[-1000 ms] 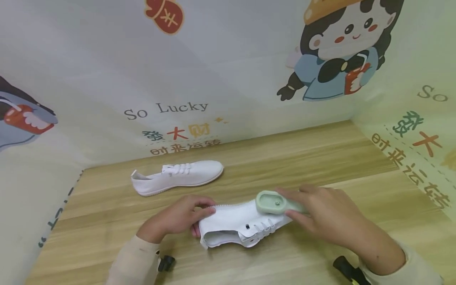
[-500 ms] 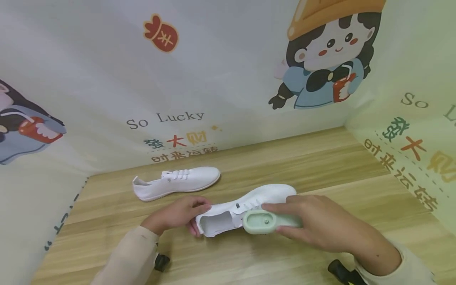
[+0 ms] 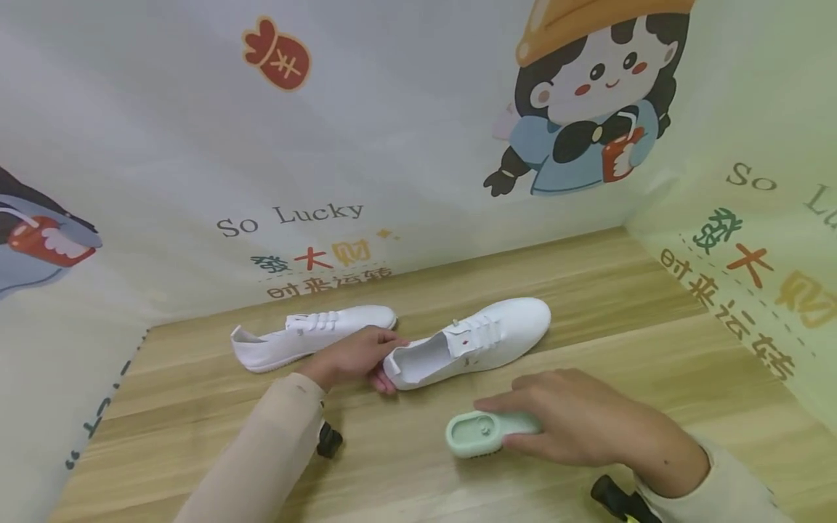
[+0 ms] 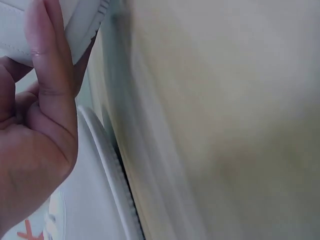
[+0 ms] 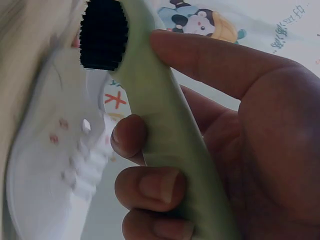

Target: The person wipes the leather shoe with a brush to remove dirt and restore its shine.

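Note:
A white lace-up shoe (image 3: 519, 330) sits upright in the middle of the head view, toe pointing right. My left hand (image 3: 358, 356) pinches it at the heel; in the left wrist view, that hand's fingers (image 4: 50, 75) lie against the heel. Behind the left hand stands a second white shoe (image 3: 360, 319), partly covered by it. My right hand (image 3: 582, 418) grips a pale green brush (image 3: 472, 436) by its handle, in front of the first shoe and apart from it. Dark bristles (image 5: 102, 35) show on the brush head in the right wrist view.
Both shoes are on a wood-grain tabletop (image 3: 654, 327). A cloth with printed cartoons and lettering (image 3: 425, 145) stands as a wall at the back and sides. Black wrist-worn gear (image 3: 617, 497) sits by the right sleeve, with another black piece (image 3: 329, 439) by the left.
The left hand has turned the held shoe from its side to upright and moved it back, toward the other shoe. The brush has come off the shoe, moving nearer the front.

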The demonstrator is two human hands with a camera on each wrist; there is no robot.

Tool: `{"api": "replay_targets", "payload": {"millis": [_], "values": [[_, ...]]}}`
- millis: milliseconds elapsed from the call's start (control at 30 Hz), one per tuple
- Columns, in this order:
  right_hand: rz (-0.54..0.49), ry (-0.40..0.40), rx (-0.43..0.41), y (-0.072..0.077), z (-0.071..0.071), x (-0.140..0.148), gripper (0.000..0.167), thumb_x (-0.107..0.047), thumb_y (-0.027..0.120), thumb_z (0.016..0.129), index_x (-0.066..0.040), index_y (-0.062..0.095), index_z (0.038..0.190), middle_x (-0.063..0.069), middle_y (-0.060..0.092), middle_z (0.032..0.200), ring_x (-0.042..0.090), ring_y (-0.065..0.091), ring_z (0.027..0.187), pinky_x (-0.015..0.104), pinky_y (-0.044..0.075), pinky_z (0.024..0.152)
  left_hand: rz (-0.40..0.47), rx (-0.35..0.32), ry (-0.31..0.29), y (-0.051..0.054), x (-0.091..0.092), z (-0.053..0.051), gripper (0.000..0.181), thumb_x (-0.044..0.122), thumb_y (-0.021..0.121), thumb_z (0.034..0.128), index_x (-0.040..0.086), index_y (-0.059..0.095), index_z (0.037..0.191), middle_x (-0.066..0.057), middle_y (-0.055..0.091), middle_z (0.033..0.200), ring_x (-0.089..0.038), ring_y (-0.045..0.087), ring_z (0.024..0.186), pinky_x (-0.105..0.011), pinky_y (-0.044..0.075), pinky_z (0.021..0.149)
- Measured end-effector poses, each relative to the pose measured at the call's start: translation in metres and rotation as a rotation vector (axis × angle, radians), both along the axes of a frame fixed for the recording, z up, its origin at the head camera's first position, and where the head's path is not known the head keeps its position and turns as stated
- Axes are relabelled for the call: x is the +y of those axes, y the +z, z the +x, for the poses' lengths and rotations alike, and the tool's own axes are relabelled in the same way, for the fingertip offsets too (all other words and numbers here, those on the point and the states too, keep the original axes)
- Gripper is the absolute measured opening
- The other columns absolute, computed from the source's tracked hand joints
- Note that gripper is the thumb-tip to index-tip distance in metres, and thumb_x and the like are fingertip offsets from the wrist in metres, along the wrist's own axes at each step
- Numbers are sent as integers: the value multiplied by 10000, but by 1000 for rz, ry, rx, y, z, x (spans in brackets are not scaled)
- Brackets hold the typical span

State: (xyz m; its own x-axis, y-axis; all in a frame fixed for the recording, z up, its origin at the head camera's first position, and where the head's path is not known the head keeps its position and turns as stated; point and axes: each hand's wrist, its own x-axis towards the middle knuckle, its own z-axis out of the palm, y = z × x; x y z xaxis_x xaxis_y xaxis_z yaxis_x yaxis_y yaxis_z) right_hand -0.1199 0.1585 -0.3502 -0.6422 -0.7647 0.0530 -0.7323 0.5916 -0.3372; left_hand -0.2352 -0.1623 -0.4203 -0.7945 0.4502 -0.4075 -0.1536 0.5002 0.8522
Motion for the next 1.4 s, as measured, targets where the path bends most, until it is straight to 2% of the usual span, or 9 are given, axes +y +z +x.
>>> {"api": "replay_targets", "payload": {"millis": [200,333,500,733,933,1067,1167,1300,1400], "values": [[7,-7,-17,-6,-3,-2,416,-373,679,853,-268,630,1252,-98,639,936,15,511,736,266,447,634,64,-88,85,-7,19,-21,339,168,378,1025,-46,560,1214,-155,638,790,-163,638,570,-247,529,533],[0,-25,-5,-11,-4,-2,417,-380,674,856,-244,634,1248,-89,645,933,9,501,713,243,428,607,161,-149,195,-10,30,-29,336,203,400,1016,-50,568,1162,-153,624,849,-164,640,606,-234,529,557],[-4,-32,28,-14,-9,-3,413,-402,664,862,-245,638,1244,-87,646,917,8,499,699,243,423,594,294,-162,324,-9,39,-37,333,209,469,983,-24,579,1194,-135,583,1000,-150,611,631,-237,531,598],[21,-49,25,-13,-11,-4,421,-403,663,861,-248,632,1251,-79,637,900,19,491,687,239,404,578,397,-154,318,-9,57,-41,383,159,420,1012,-17,477,1348,-180,512,1276,-173,644,720,-278,547,703],[34,-61,-12,-13,-13,-1,427,-396,663,863,-241,626,1259,-65,659,968,23,520,739,249,422,606,405,-99,244,-6,77,-36,452,110,400,1015,-58,326,1428,-268,457,1349,-186,661,809,-314,536,807],[39,-71,-22,-14,-14,1,424,-395,668,862,-241,629,1255,-76,660,986,19,520,746,253,425,611,326,15,200,0,70,-24,492,168,459,1004,33,321,1457,-209,470,1368,-239,660,903,-347,534,814],[40,-84,-31,-14,-14,1,429,-395,676,856,-246,629,1256,-87,654,972,14,510,729,244,416,600,241,166,151,11,45,-4,487,192,521,980,102,374,1435,-194,493,1353,-307,652,948,-383,534,812],[46,-95,-15,-13,-15,0,444,-391,684,848,-248,624,1264,-97,640,924,10,489,685,229,400,574,116,403,115,26,-12,32,394,197,581,952,105,508,1328,-188,585,1228,-344,657,931,-386,538,795],[48,-95,0,-11,-16,0,438,-382,682,849,-255,623,1264,-112,618,873,13,470,656,223,384,556,-25,532,195,36,-65,59,332,249,591,947,93,572,1240,-131,634,1124,-300,661,907,-359,541,764]]}}
